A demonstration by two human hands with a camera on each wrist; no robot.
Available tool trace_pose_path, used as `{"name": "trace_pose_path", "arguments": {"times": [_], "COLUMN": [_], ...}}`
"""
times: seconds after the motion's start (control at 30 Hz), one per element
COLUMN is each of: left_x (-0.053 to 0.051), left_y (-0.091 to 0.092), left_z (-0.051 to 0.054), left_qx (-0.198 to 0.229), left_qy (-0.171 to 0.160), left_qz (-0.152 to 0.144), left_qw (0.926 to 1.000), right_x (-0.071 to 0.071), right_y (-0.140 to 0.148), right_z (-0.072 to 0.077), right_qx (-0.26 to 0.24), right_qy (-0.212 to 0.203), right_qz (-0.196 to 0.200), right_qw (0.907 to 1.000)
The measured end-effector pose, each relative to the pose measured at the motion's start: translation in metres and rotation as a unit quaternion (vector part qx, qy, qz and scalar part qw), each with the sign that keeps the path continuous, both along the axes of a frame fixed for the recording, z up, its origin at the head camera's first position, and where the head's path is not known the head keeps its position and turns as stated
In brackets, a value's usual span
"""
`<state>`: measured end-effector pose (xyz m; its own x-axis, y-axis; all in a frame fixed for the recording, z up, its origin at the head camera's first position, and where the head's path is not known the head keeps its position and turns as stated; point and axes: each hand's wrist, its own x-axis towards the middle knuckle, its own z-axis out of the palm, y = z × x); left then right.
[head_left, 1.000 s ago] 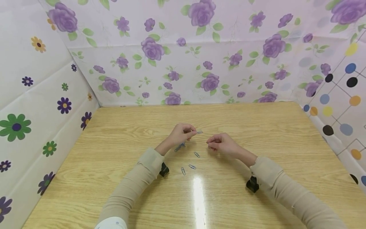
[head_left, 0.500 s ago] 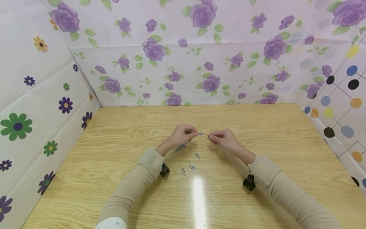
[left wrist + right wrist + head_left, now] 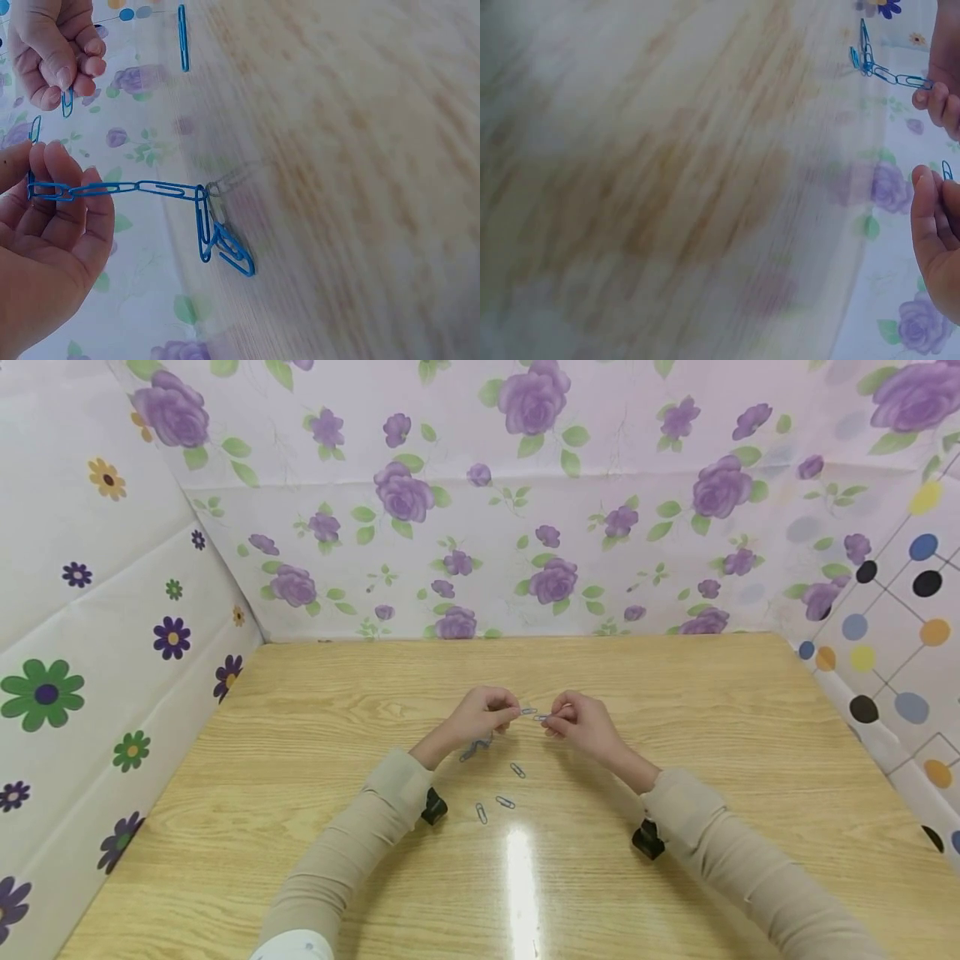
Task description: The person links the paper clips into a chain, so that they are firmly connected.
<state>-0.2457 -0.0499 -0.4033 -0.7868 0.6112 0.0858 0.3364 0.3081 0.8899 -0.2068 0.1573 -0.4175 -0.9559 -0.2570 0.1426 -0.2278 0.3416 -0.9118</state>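
A chain of linked blue paper clips (image 3: 161,189) hangs from my left hand (image 3: 483,713), which pinches it near one end between thumb and forefinger. One clip of it (image 3: 528,711) sticks out past the fingertips toward the right. The chain's lower part lies bunched on the table, partly behind the left hand in the head view. My right hand (image 3: 587,724) pinches a single blue paper clip (image 3: 67,103) by one end, its free end pointing left. The two clips face each other a small gap apart; whether they touch is hard to tell in the head view.
Several loose paper clips lie on the wooden table (image 3: 315,827) in front of the hands: one paper clip (image 3: 517,770) close to them, another clip (image 3: 505,802) and a third clip (image 3: 482,813) nearer me. A flowered cloth (image 3: 360,560) stands behind the table.
My right hand has moved left toward the left hand, and the clip in its fingers now shows, pointing left. The left hand has stayed nearly still with the chain.
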Motion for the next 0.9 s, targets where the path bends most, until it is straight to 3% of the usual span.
{"name": "trace_pose_path", "arguments": {"times": [0.4, 0.7, 0.9], "left_x": [-0.002, 0.001, 0.002], "left_y": [0.004, 0.005, 0.000], "left_z": [0.001, 0.000, 0.002], "left_qx": [0.009, -0.018, -0.020], "left_qy": [-0.071, -0.039, -0.025], "left_qz": [-0.021, 0.014, 0.028], "left_qw": [0.9972, 0.9990, 0.9991], "right_x": [0.004, 0.007, 0.008], "right_y": [-0.012, -0.017, -0.015], "right_z": [0.004, 0.005, 0.005], "right_qx": [0.062, 0.094, 0.111], "right_qy": [0.102, 0.142, 0.196], "right_qz": [-0.006, -0.014, -0.023], "right_qw": [0.9928, 0.9853, 0.9741]}}
